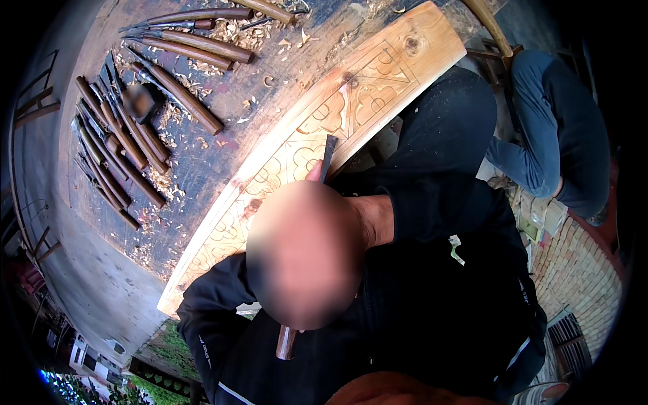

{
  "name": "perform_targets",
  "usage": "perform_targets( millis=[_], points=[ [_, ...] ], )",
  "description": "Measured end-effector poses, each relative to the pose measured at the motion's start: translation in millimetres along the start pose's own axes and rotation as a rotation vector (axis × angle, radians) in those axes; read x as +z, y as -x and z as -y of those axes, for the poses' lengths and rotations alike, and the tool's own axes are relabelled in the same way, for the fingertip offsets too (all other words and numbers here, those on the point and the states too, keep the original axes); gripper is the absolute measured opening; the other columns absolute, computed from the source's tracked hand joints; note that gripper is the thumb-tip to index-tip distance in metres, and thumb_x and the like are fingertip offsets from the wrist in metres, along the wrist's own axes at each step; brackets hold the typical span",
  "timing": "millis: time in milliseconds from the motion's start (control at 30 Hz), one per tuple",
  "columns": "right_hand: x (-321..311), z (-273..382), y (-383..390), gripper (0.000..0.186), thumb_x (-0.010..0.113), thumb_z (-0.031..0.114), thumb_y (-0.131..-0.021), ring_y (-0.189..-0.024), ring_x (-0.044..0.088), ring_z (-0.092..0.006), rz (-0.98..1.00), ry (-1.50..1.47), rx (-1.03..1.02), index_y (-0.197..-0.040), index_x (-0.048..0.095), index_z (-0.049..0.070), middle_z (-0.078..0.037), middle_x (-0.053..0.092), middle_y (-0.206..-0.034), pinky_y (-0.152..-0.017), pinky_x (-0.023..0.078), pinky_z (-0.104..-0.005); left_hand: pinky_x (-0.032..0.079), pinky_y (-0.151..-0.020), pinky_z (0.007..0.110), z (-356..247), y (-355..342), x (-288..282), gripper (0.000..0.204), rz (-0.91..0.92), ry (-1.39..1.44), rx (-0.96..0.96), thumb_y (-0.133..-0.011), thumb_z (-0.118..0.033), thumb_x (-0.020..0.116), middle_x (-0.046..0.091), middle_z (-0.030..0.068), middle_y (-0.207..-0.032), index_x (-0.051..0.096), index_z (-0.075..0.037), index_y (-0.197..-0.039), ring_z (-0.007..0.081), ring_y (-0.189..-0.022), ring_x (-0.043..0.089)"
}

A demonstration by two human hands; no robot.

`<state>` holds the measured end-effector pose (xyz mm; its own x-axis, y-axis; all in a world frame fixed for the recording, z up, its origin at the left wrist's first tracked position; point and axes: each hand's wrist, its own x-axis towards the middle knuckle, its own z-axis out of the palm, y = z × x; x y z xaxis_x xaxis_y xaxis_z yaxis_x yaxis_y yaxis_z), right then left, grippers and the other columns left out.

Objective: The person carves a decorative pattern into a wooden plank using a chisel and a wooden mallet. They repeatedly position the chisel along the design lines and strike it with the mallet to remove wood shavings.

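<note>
A carving chisel [328, 159] slants across my lap, its flat dark blade over a long pale wooden board [432, 40] and its brown handle end sticking out nearer my body. My right hand [344, 223] comes in from the right and wraps around it toward the blade. From the left, my left hand [290, 290] closes around the handle side. A blurred patch covers most of both hands, so single fingers are hard to make out, though one fingertip lies along the blade. Pencil-like outlines and partly carved curved patterns run along the board.
Several wooden-handled chisels and gouges [182, 94] lie on the worn table [270, 101] at the left, among curled shavings. A dark round-headed tool [142, 101] rests among them. Another person's bent legs [540, 121] are at the far right, near brick paving [574, 263].
</note>
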<state>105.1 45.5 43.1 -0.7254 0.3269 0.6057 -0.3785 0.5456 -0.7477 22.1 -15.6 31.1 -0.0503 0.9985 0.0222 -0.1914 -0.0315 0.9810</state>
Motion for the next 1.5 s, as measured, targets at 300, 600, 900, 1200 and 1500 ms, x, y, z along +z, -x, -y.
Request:
perform_targets(
  millis=[300, 600, 900, 1200, 1500],
  points=[
    [6.3, -4.8, 6.3, 0.038, 0.078, 0.056, -0.091, -0.089, 0.060, -0.0107, 0.024, -0.130, 0.067, -0.097, 0.070, 0.020, 0.008, 0.063, -0.091, -0.088, 0.046, -0.0343, 0.062, -0.097, 0.040, 2.8, 6.0, -4.5, 0.046, 0.024, 0.024, -0.096, -0.109, -0.022, 0.050, 0.078, 0.0308, -0.111, 0.072, 0.018, -0.112, 0.0392, -0.103, 0.078],
    [11.3, -4.0, 14.5, 0.041, 0.080, 0.061, -0.090, -0.101, 0.063, -0.0101, 0.047, -0.213, 0.126, -0.105, 0.077, 0.023, 0.010, 0.069, -0.098, -0.100, 0.050, -0.0357, 0.061, -0.100, 0.042, 4.5, 8.0, -7.7, 0.044, 0.038, 0.035, -0.151, -0.108, -0.022, 0.051, 0.078, 0.0296, -0.113, 0.073, 0.016, -0.113, 0.0395, -0.107, 0.078],
    [2.9, -1.2, -3.2, 0.042, 0.075, 0.062, -0.091, -0.078, 0.065, -0.0153, -0.129, 0.056, 0.003, -0.092, 0.072, 0.020, 0.004, 0.063, -0.082, -0.073, 0.054, -0.0367, 0.059, -0.103, 0.044, 5.5, 8.9, -8.9, 0.043, 0.058, 0.043, -0.201, -0.107, -0.022, 0.052, 0.078, 0.0285, -0.115, 0.074, 0.015, -0.113, 0.0397, -0.111, 0.077],
    [-18.3, 4.7, -13.8, 0.057, 0.075, 0.065, -0.087, -0.060, 0.064, -0.0210, -0.140, 0.345, -0.061, -0.083, 0.054, 0.011, -0.003, 0.053, -0.071, -0.055, 0.052, -0.0372, 0.058, -0.107, 0.045, 6.7, 10.6, -10.8, 0.041, 0.075, 0.060, -0.251, -0.107, -0.021, 0.053, 0.078, 0.0274, -0.118, 0.075, 0.013, -0.114, 0.0400, -0.116, 0.076],
    [-18.5, 4.4, -19.5, 0.041, 0.073, 0.044, -0.094, -0.065, 0.062, -0.0209, -0.138, 0.559, -0.138, -0.085, 0.057, 0.007, -0.006, 0.054, -0.075, -0.059, 0.047, -0.0355, 0.057, -0.110, 0.047, 5.8, 7.3, -16.8, 0.040, 0.083, 0.033, -0.318, -0.106, -0.021, 0.054, 0.078, 0.0263, -0.120, 0.076, 0.011, -0.115, 0.0402, -0.120, 0.075]
  ],
)
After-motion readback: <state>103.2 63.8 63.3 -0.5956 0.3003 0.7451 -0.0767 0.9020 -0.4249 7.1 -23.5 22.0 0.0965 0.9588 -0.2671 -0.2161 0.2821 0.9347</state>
